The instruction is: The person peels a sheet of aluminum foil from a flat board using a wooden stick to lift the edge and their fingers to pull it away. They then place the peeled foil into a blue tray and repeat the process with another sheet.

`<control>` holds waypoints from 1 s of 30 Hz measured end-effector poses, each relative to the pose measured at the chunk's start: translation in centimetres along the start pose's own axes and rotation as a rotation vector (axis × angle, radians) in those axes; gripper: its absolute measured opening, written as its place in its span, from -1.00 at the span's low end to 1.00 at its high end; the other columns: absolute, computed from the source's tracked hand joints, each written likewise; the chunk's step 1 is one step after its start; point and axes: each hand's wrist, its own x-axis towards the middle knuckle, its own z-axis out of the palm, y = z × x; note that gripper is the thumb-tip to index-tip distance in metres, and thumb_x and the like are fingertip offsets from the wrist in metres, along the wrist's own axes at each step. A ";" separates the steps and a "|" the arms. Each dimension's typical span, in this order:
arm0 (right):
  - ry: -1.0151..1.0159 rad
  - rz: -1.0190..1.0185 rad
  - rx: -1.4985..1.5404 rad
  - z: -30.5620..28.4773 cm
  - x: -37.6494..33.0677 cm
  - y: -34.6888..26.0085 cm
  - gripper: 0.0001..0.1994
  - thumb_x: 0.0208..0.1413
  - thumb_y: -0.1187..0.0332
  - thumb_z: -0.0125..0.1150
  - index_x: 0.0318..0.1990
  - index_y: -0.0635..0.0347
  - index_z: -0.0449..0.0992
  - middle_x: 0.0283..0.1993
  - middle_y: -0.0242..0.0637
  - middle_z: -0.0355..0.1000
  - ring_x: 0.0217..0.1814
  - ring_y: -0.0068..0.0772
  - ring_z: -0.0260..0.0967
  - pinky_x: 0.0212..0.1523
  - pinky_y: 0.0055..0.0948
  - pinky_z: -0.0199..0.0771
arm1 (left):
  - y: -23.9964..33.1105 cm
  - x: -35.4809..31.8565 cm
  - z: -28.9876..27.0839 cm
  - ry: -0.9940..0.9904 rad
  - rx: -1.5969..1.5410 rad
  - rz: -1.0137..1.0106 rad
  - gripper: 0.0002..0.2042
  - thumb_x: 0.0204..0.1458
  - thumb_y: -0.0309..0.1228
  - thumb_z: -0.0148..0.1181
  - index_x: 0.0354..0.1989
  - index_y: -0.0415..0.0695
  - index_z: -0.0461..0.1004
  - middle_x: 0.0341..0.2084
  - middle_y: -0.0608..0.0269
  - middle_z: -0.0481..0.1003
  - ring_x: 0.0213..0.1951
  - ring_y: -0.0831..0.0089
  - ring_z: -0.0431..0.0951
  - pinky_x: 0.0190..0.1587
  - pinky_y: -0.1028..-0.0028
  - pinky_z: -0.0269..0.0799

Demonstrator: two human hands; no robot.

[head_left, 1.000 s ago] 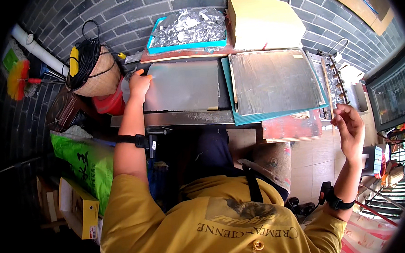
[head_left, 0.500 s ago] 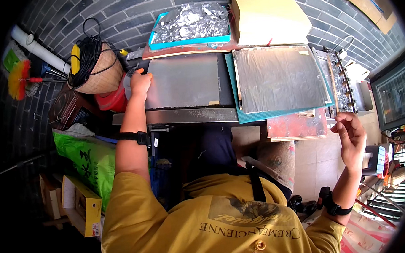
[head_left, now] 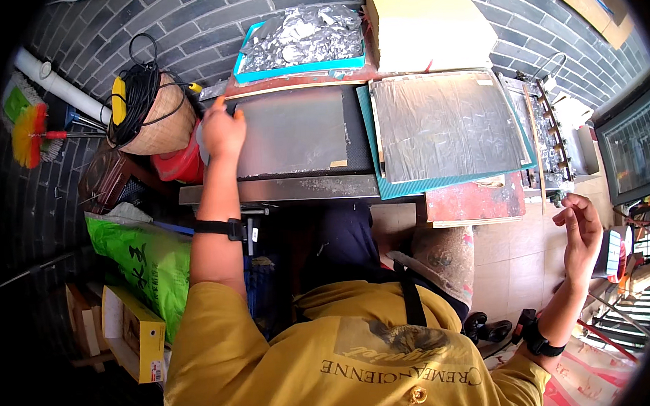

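My left hand (head_left: 223, 132) is over the left edge of a smooth grey sheet (head_left: 292, 135) lying on a dark board. Orange covers sit on two of its fingertips, which are apart, and no object shows between them. Whether it touches the sheet I cannot tell. My right hand (head_left: 582, 230) is raised beyond the bench's right end, fingers loosely bent and thumb apart, with nothing visible in it. To the right of the grey sheet, a wrinkled dark foil-like sheet (head_left: 446, 127) lies on a teal corrugated board (head_left: 412, 189). A thin wooden stick (head_left: 540, 162) lies past that board.
Behind stand a blue tray (head_left: 300, 72) of silvery flakes and a thick cream stack (head_left: 433, 28). At left are a wicker basket (head_left: 160, 123) with black cable, a red container (head_left: 178, 164) and a green bag (head_left: 140, 260). A metal bar (head_left: 280, 190) edges the bench.
My left hand has shifted slightly and its fingers are spread more. My right hand has moved right and down, away from the wooden stick's near end. The sheets stay in place.
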 end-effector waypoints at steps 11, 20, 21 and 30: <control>-0.110 -0.050 0.046 4.2 0.5 -1.3 -0.87 0.17 0.58 0.01 -0.15 0.36 0.41 -0.21 -0.32 0.36 -0.30 -0.57 0.37 -0.23 -0.56 0.46 | 14.7 0.0 3.6 -0.415 -0.129 0.502 -0.69 -0.10 -0.37 0.25 -0.11 0.01 0.50 -0.25 0.15 0.44 -0.12 0.16 0.46 -0.11 0.22 0.42; -0.070 -0.049 0.085 4.3 -0.3 -0.3 -0.89 0.17 0.58 0.01 -0.17 0.36 0.42 -0.25 -0.33 0.35 -0.35 -0.61 0.36 -0.28 -0.62 0.43 | 15.5 0.4 5.4 -0.243 -0.079 0.582 -0.88 -0.09 -0.34 0.23 -0.35 0.05 0.59 -0.38 0.28 0.46 -0.19 0.24 0.46 -0.18 0.28 0.43; -0.069 -0.048 0.091 4.4 -0.2 -0.3 -0.89 0.17 0.59 0.01 -0.18 0.36 0.43 -0.25 -0.33 0.35 -0.35 -0.61 0.36 -0.28 -0.62 0.43 | 15.6 0.4 5.4 -0.229 -0.073 0.583 -0.90 -0.09 -0.34 0.24 -0.37 0.05 0.60 -0.41 0.29 0.47 -0.19 0.25 0.47 -0.18 0.29 0.43; -0.090 -0.055 0.134 5.7 -0.4 -1.2 -0.86 0.13 0.63 0.02 -0.18 0.36 0.45 -0.25 -0.31 0.35 -0.34 -0.59 0.38 -0.27 -0.60 0.44 | 17.2 0.5 4.2 -0.329 -0.371 0.218 -0.95 -0.10 -0.36 0.24 -0.46 0.00 0.57 -0.44 0.26 0.53 -0.37 0.24 0.52 -0.30 0.34 0.44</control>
